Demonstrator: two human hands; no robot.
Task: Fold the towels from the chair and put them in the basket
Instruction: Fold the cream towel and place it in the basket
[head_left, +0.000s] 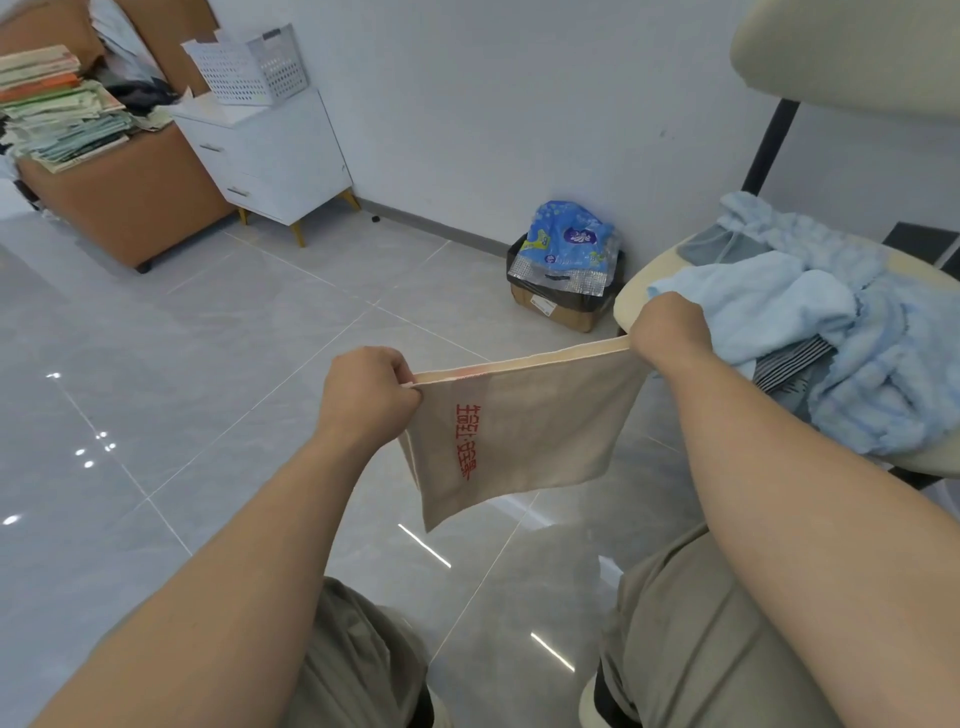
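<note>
A beige towel (524, 431) with red lettering hangs doubled over in the air above the floor, stretched between my hands. My left hand (363, 395) pinches its upper left corner. My right hand (670, 327) grips the upper right corner, just in front of the chair. On the cream chair seat (631, 291) at the right lies a heap of light blue towels (831, 338) with a grey cloth and a striped cloth among them. A white perforated basket (249, 67) stands on a white cabinet at the far left.
The white cabinet (270, 150) stands against the wall beside a brown desk (119, 208) stacked with books. A cardboard box (563, 291) lined with a black bag and holding blue packaging sits on the floor by the wall. Glossy grey tiles (182, 389) stretch between me and the cabinet.
</note>
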